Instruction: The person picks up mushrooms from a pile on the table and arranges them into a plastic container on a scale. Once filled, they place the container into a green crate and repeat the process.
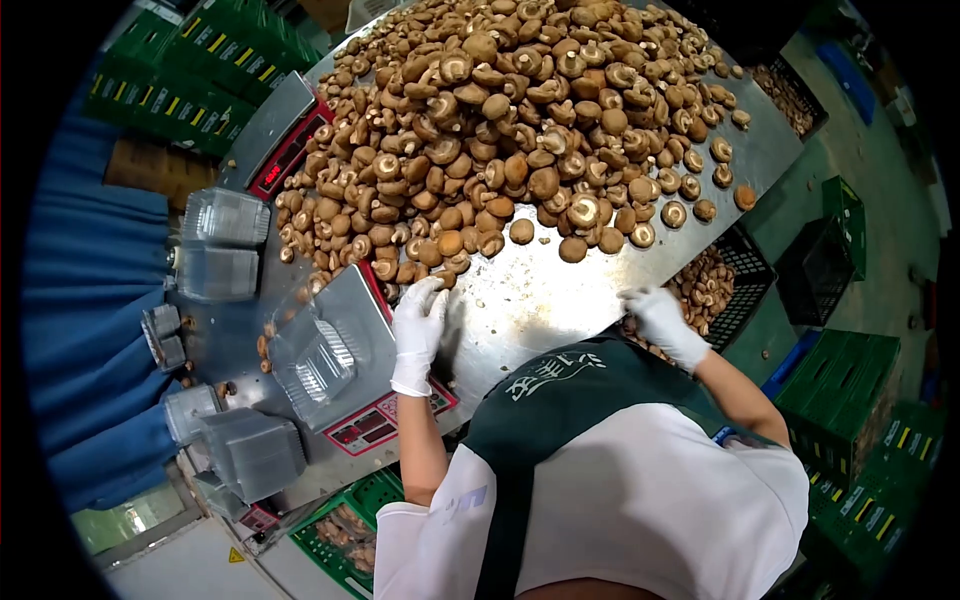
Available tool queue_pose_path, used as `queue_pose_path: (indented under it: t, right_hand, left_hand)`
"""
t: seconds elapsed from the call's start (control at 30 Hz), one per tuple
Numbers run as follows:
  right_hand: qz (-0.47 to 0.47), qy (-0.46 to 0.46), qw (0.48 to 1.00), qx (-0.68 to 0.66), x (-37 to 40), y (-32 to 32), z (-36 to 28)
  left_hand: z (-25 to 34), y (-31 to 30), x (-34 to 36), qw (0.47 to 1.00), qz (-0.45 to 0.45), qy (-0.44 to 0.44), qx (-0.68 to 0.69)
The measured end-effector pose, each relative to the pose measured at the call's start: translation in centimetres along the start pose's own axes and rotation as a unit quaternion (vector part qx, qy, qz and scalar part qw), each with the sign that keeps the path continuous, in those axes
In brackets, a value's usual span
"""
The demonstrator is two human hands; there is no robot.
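Observation:
A large heap of brown shiitake mushrooms [480, 130] covers the far part of the metal table [540, 290]. My left hand [418, 330], in a white glove, is at the near edge of the heap beside the scale, fingers stretched out. Its fingertips meet a mushroom [443, 278]; no grip on it shows. My right hand [664, 325], also gloved in white, is at the table's right edge above a black crate [748, 285] of mushrooms. Its fingers point left, slightly bent and apart, with nothing visible in them. The undersides of both hands are hidden.
A clear plastic box [322, 362] rests on the scale [350, 310] at my left. A second scale [275, 140] stands farther back. Stacked clear boxes [250, 455] line the left side. Green crates [835, 390] stand at right, and a green crate [345, 530] of packed mushrooms sits below.

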State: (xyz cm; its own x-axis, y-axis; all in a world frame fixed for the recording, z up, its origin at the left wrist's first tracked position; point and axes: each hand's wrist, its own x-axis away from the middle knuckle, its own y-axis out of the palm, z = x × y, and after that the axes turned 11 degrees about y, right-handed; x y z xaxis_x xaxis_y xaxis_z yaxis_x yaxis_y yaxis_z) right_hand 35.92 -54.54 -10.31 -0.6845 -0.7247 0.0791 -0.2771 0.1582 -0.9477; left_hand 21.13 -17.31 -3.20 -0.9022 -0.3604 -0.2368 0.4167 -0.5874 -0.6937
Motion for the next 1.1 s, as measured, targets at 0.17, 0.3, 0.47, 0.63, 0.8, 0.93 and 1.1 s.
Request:
queue_pose_path:
  t: [0.17,0.3,0.47,0.63,0.8,0.93,1.1]
  right_hand:
    - [0.012,0.136,0.980,0.142,0.9,-1.7,4.8]
    - [0.061,0.103,0.990,-0.074,-4.2,-4.1,-0.6]
    - [0.010,-0.051,0.984,-0.168,-8.1,-3.6,-5.0]
    - [-0.010,-0.013,0.947,-0.322,-11.0,-3.0,-9.5]
    - [-0.240,0.067,0.812,-0.528,-13.9,-2.5,-10.7]
    - [-0.297,0.073,0.701,-0.644,-14.0,-1.3,-10.2]
    - [-0.257,0.095,0.826,-0.494,-12.6,-3.9,-7.6]
  left_hand:
    - [-2.9,4.4,-1.9,0.997,-0.017,0.005,-0.078]
    - [-0.4,8.9,-4.8,0.963,-0.077,0.004,-0.259]
    - [-1.4,10.9,-5.3,0.947,0.010,0.101,-0.304]
    - [3.6,9.3,-3.6,0.996,0.060,0.062,-0.038]
    - [4.8,8.4,-2.6,0.995,0.087,0.042,0.005]
    - [5.7,8.2,-2.3,0.998,0.043,0.003,0.052]
    - [5.8,9.0,-1.8,0.993,-0.052,0.001,0.101]
